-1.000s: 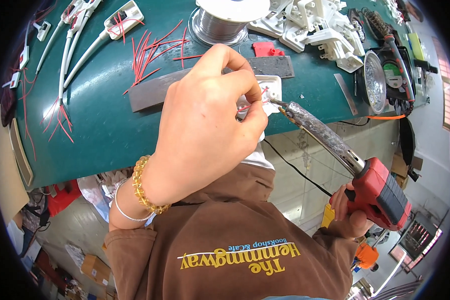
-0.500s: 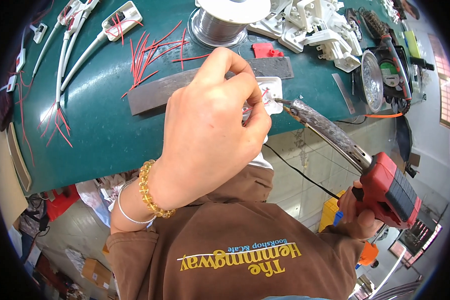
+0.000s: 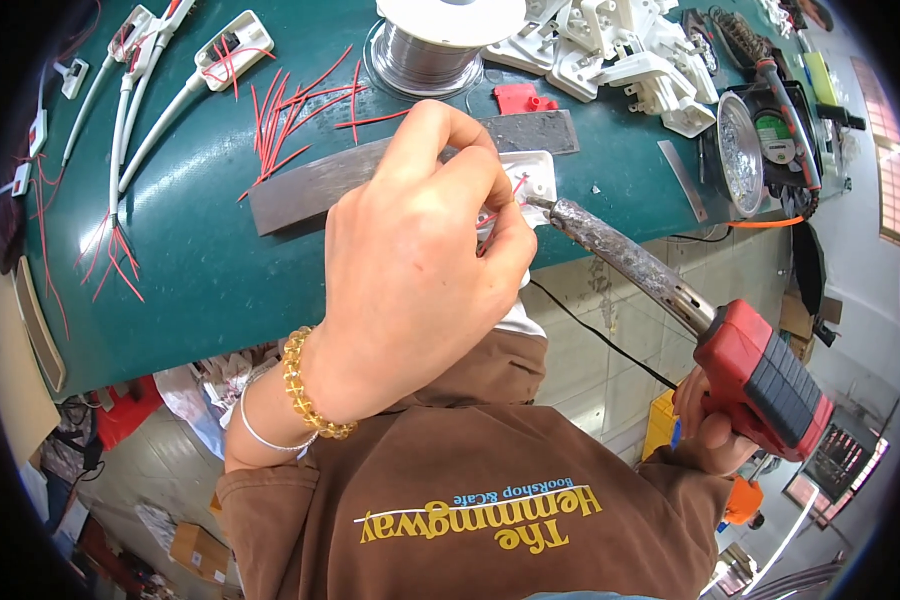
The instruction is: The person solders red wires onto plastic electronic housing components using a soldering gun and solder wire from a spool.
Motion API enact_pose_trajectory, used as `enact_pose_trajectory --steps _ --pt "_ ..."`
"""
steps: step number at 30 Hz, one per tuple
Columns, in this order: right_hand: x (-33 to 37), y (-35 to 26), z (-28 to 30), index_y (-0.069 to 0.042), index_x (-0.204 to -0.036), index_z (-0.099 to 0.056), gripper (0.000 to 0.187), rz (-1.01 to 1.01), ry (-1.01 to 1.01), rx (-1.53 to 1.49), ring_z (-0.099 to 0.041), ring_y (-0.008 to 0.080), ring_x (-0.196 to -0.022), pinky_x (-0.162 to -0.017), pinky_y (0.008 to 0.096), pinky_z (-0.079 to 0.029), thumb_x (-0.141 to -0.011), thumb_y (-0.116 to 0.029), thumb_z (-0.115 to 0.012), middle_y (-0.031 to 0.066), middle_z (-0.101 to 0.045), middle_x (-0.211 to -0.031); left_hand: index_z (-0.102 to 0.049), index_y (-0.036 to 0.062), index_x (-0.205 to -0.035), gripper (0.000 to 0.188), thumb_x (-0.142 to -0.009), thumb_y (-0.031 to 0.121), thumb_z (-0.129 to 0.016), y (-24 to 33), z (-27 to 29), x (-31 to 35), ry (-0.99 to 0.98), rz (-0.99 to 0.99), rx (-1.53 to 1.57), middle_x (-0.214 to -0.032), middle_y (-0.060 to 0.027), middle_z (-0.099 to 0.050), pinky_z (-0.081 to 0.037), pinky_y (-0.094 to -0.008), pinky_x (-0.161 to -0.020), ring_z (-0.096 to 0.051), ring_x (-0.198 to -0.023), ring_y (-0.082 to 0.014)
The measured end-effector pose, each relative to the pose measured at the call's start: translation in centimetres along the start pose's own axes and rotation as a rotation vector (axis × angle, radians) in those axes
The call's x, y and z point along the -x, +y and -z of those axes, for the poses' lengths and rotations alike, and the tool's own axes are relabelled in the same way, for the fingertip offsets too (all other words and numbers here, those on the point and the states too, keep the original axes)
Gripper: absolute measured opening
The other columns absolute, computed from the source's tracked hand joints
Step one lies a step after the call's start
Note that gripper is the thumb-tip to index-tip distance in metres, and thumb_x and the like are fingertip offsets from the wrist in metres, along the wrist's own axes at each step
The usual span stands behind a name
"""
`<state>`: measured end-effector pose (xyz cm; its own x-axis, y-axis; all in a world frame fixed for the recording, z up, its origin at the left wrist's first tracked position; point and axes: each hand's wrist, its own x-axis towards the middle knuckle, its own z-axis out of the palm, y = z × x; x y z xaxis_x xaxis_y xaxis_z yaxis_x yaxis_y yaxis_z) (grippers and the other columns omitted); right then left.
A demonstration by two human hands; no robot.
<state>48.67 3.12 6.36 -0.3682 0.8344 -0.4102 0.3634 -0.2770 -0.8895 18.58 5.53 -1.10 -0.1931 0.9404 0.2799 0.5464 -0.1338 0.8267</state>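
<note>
My left hand (image 3: 410, 250), with a bead bracelet on its wrist, is closed in a pinch over a small white plastic housing (image 3: 541, 168). Its fingertips grip a thin red wire (image 3: 520, 186) inside the housing; the exact pinch point is partly hidden. My right hand (image 3: 712, 438) wraps round the red and black handle of a soldering iron (image 3: 765, 378). The iron's tip rests at the housing, close to the wire and my left fingertips. Under and behind my left hand lies a dark metal bar (image 3: 290, 195), with the housing against it.
Loose red wires (image 3: 288, 115) lie beyond the bar, beside a solder wire spool (image 3: 425, 55). White plug housings (image 3: 660, 70) are piled at the far right, near a red plastic piece (image 3: 520, 98) and a round metal dish (image 3: 739, 155). Wired white cables (image 3: 175, 120) lie at the far left.
The view has shifted slightly. The soldering iron has moved a little left, its tip still at the housing. My left hand keeps its pinch.
</note>
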Motion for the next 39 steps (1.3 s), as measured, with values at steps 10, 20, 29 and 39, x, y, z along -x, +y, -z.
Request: enact_pose_trajectory --steps 10,20,29,39 --pt "1.7 0.9 1.4 -0.009 -0.084 -0.058 0.047 0.172 0.215 0.288 -0.054 0.0137 -0.064 -0.059 0.0271 -0.039 -0.069 -0.050 -0.077 -0.0016 -0.058 -0.072 -0.059 -0.0010 -0.070 0.009 -0.067 -0.005 -0.066 0.2 -0.3 0.1 0.009 0.009 -0.014 -0.085 -0.0053 -0.056 -0.042 -0.0195 -0.047 -0.052 -0.056 -0.0065" --pt "-1.6 1.0 -1.8 0.008 -0.124 -0.041 0.055 0.427 0.413 -0.101 -0.044 0.0100 -0.040 -0.046 0.0243 -0.038 -0.086 -0.025 -0.064 0.0001 -0.046 -0.049 -0.059 -0.0020 -0.072 0.009 -0.069 -0.005 -0.067 0.8 -0.2 -0.3 -0.010 0.045 -0.002 -0.087 -0.0049 -0.055 -0.041 -0.0186 -0.050 -0.051 -0.058 -0.0055" --pt "-15.7 -1.1 -4.0 0.010 -0.110 -0.054 0.029 0.836 0.667 0.200 -0.066 0.0167 -0.071 -0.067 0.0253 -0.051 -0.082 0.005 -0.061 0.0154 -0.068 -0.091 -0.061 -0.0013 -0.071 0.007 -0.068 -0.004 -0.067 1.2 -0.1 0.0 -0.002 0.127 0.015 -0.085 -0.0056 -0.054 -0.044 -0.0211 -0.049 -0.051 -0.056 -0.0072" --pt "-21.5 -1.4 -5.3 -0.001 -0.109 -0.058 0.035 1.067 0.894 0.628 -0.063 0.0127 -0.077 -0.072 0.0256 -0.050 -0.076 0.002 -0.070 0.0081 -0.066 -0.093 -0.062 -0.0029 -0.070 0.005 -0.069 0.000 -0.066 1.4 0.3 -0.3 -0.041 0.133 0.067 -0.083 -0.0077 -0.057 -0.045 -0.0264 -0.051 -0.054 -0.055 -0.0129"
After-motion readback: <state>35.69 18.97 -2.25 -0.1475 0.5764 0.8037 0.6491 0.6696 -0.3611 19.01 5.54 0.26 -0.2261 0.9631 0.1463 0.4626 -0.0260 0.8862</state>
